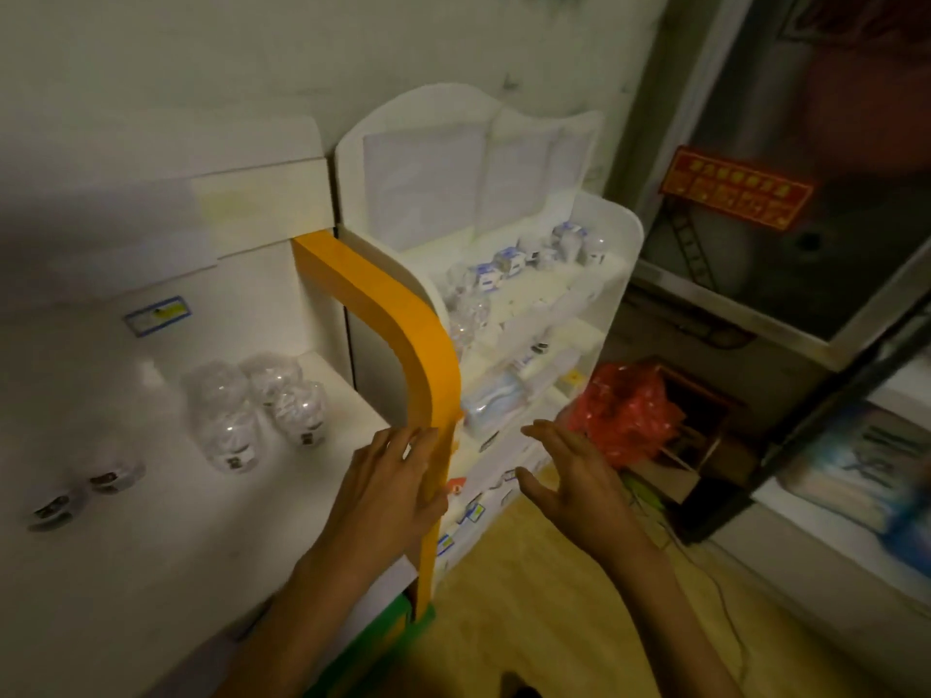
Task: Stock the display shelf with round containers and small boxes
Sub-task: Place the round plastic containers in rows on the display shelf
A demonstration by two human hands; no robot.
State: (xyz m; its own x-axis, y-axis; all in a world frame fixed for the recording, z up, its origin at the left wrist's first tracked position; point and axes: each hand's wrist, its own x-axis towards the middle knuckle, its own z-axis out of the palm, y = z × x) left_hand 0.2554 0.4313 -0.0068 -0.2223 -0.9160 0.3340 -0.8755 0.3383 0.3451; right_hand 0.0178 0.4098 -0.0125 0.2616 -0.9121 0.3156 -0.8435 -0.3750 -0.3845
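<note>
A white tiered display shelf (622, 254) stands against the wall, with clear round containers (468, 304) and small blue-and-white boxes (506, 262) on its upper tiers. More clear round containers (237, 415) sit on the white counter (151, 521) to the left. My left hand (398, 486) rests with straight fingers against the orange edge panel (398, 340) of the counter. My right hand (569, 476) hovers with spread fingers in front of the shelf's lower tiers and holds nothing.
A red plastic bag (624, 410) lies in a brown box on the floor right of the shelf. A glass-fronted cabinet (786, 244) with a red sticker stands further right. Two small flat containers (80, 491) sit at the counter's left. Yellowish floor lies below.
</note>
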